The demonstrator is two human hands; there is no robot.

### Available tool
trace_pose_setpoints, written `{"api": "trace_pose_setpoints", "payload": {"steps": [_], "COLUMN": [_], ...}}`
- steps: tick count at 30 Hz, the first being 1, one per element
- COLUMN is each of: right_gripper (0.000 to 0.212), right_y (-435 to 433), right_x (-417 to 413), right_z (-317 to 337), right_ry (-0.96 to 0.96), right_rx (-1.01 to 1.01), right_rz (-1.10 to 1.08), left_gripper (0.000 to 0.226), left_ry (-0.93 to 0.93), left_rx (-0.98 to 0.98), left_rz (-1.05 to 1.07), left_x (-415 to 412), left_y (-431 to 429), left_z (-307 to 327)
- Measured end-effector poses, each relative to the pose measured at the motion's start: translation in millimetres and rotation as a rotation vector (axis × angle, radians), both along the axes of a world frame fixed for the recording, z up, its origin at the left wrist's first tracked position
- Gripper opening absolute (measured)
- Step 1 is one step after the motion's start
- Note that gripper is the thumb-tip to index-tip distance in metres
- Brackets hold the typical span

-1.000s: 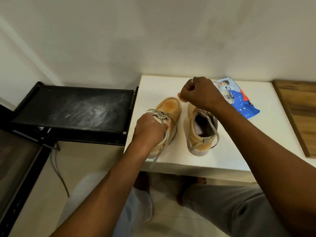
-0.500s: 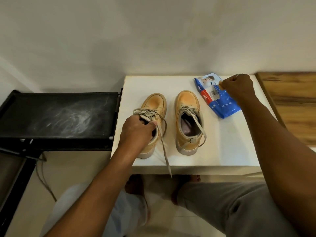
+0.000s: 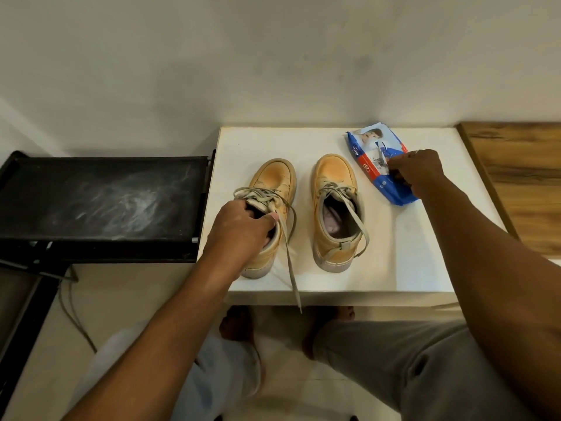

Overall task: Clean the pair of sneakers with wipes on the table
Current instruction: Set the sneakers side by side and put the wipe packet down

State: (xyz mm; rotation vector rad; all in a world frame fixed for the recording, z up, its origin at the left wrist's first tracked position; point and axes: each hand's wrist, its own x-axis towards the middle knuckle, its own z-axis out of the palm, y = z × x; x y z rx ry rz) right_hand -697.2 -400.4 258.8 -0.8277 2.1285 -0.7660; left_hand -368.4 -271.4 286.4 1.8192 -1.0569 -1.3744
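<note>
Head: left hand [image 3: 239, 229] grips sneaker [image 3: 274, 180]; right hand [image 3: 420, 170], wipes [image 3: 372, 147].

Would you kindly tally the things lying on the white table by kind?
Sneakers: 2 (left sneaker, right sneaker)
Wipes pack: 1
Total: 3

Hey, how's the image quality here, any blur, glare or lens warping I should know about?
Head view: soft even light, no harsh glare; wide-angle warp splays the white table edges; wooden board at right smeared; left sneaker and wipes pack fairly sharp.
</note>
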Motion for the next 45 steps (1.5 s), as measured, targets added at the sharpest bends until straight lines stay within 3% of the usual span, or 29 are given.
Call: {"api": "trace_pose_setpoints", "payload": {"steps": [6, 12, 16, 20, 23, 28, 32, 34, 37, 41, 45], "right_gripper": [0.045, 0.023, 0.021, 0.033, 0.038, 0.036, 0.019, 0.017, 0.031, 0.049, 0.044], "right_y": [1, -2, -1, 0, -2, -2, 6, 14, 32, 70, 105], "right_x": [8, 10, 11, 14, 14, 14, 20, 26, 39, 62, 79], "right_z": [7, 9, 11, 15, 14, 22, 36, 45, 57, 66, 60], "right_ry": [-0.062, -0.154, -0.195, -0.217, -0.151, -0.008, 0.089, 0.139, 0.117, 0.072, -0.024], "right_rx": [0.035, 0.031, 0.021, 0.02, 0.031, -0.102, -0.28, -0.294, -0.173, -0.012, 0.054], "right_rz": [0.004, -0.041, -0.041, -0.065, -0.057, -0.021, 0.038, 0.133, 0.29, 0.424, 0.415], "left_gripper": [0.032, 0.027, 0.02, 0.024, 0.028, 0.016, 0.017, 0.017, 0.012, 0.018, 0.039], "left_ry": [0.007, 0.028, 0.014, -0.011, -0.035, -0.026, 0.059, -0.093, -0.479, -0.479, -0.519], "left_rx": [-0.022, -0.032, -0.032, -0.014, -0.015, -0.037, -0.063, -0.121, -0.3, -0.493, -0.569], "left_rz": [-0.011, -0.003, 0.007, 0.068, 0.115, 0.097, 0.091, 0.062, -0.059, -0.262, -0.403], "left_x": [1, 1, 2, 1, 1, 3, 1, 2, -10, -47, -66], "left_y": [-1, 0, -1, -1, -3, -2, 11, 17, 28, 28, 9], "left_z": [-2, -3, -6, -8, -5, 7, 24, 33, 51, 52, 20]}}
